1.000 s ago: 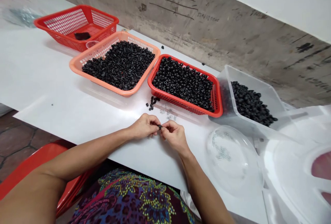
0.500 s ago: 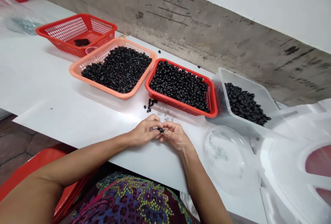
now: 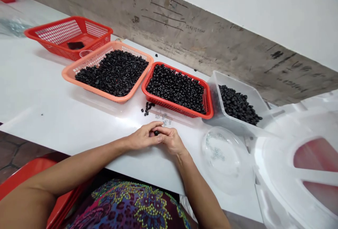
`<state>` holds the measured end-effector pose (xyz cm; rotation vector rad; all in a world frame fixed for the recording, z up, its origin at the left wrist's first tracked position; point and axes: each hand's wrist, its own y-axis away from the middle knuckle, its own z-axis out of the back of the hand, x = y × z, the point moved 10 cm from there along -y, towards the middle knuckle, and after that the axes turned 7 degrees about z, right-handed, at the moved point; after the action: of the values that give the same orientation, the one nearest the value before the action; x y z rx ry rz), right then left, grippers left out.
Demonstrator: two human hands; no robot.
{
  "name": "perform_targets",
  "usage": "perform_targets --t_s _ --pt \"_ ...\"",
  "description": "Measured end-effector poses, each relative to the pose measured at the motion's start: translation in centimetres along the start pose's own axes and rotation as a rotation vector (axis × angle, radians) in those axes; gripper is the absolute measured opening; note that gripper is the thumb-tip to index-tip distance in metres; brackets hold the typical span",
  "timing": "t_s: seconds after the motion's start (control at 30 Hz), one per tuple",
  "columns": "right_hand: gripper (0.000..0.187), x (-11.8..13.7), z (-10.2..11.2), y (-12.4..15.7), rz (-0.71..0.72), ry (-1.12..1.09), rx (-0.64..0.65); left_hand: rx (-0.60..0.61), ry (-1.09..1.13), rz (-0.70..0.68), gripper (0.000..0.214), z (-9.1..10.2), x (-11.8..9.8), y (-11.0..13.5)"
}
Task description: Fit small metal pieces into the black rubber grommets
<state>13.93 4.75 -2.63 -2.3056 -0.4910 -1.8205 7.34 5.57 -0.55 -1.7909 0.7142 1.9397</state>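
Pinched between the two hands is a small black piece [image 3: 156, 132], probably a rubber grommet, though the fingers hide most of it. The grip is closed, with the left hand [image 3: 142, 136] and right hand [image 3: 172, 141] meeting over it, above the white counter [image 3: 66, 127]. Just ahead of the grip lie a few loose black pieces [image 3: 147, 108] and scattered silvery metal bits [image 3: 163, 118]. Farther ahead, a red basket [image 3: 174, 104] and an orange basket [image 3: 105, 95] hold heaped black pieces. Off to the right of the grip sit a clear dish [image 3: 227, 172] holding metal bits and a clear plastic tub [image 3: 253, 98] of black pieces.
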Motion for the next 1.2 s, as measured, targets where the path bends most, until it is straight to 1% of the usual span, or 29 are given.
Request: perform_targets --t_s 0.07,0.13,0.23,0.33,0.43,0.5,0.6,0.67,0.7,0.73,0.77,0.8,0.87,0.9,0.93,0.97,1.0,1.03,1.1,1.17,1.2 --pt "0.034 0.5 -0.5 0.1 0.037 0.094 0.025 0.055 -0.047 0.029 0.051 -0.8 0.4 0.0" --pt "0.033 0.8 -0.8 0.2 0.053 0.153 0.035 0.077 -0.077 0.008 0.041 -1.0 0.2 0.0" --pt "0.026 0.7 -0.8 0.2 0.042 0.178 0.007 0.106 -0.074 -0.023 0.025 -1.1 -0.3 0.0" --pt "0.021 0.6 -0.6 0.0 0.045 0.154 -0.02 0.108 -0.088 -0.03 0.02 -1.0 -0.6 -0.2" --pt "0.023 0.8 -0.7 -0.1 0.073 0.122 -0.001 0.074 -0.105 -0.035 0.026 -0.7 -0.4 -0.2" --pt "0.025 0.5 -1.0 0.0 0.068 0.102 0.014 0.061 -0.069 -0.006 0.034 -0.7 0.3 -0.3" --pt "0.03 -0.2 -1.4 0.2 0.017 0.057 0.019 0.106 0.102 0.062 0.049 -1.2 1.6 -0.4" --pt "0.033 0.0 -1.2 0.4 -0.011 0.034 0.004 0.106 0.221 0.057 0.055 -1.0 1.6 -0.6" --pt "0.034 0.7 -0.6 0.5 -0.008 0.025 -0.014 0.081 0.262 0.048 0.056 -0.6 1.5 -0.7" --pt "0.033 2.0 0.4 0.6 0.022 0.012 -0.051 0.046 0.289 0.047 0.056 -0.1 1.4 -0.8" --pt "0.032 3.9 1.9 0.7 0.074 -0.01 -0.099 0.008 0.305 0.056 0.054 0.4 1.3 -0.8" --pt "0.031 6.4 3.8 1.0 0.163 -0.042 -0.179 -0.025 0.315 0.074 0.054 0.8 1.4 -0.9" --pt "0.031 12.1 8.4 2.3 0.423 -0.146 -0.391 -0.067 0.325 0.115 0.055 1.4 1.4 -0.9" --pt "0.032 14.5 10.5 3.2 0.538 -0.19 -0.495 -0.078 0.326 0.126 0.055 1.6 1.3 -0.9" --pt "0.033 15.9 11.9 3.8 0.595 -0.216 -0.56 -0.083 0.325 0.13 0.055 1.6 1.2 -0.9" --pt "0.034 16.3 12.5 3.9 0.573 -0.224 -0.578 -0.086 0.321 0.134 0.055 1.6 1.2 -0.9" --pt "0.033 16.1 12.6 3.7 0.528 -0.211 -0.577 -0.091 0.315 0.138 0.053 1.6 1.2 -0.9" --pt "0.032 15.3 12.2 3.3 0.465 -0.18 -0.56 -0.096 0.309 0.144 0.051 1.6 1.3 -0.9" --pt "0.028 12.9 10.9 2.4 0.356 -0.084 -0.535 -0.113 0.307 0.157 0.045 1.8 1.5 -1.0" --pt "0.023 10.7 10.1 1.7 0.301 0.023 -0.551 -0.138 0.323 0.162 0.04 2.2 1.8 -1.1" --pt "0.021 9.9 10.0 1.5 0.292 0.085 -0.573 -0.155 0.333 0.157 0.037 2.5 1.8 -1.1"
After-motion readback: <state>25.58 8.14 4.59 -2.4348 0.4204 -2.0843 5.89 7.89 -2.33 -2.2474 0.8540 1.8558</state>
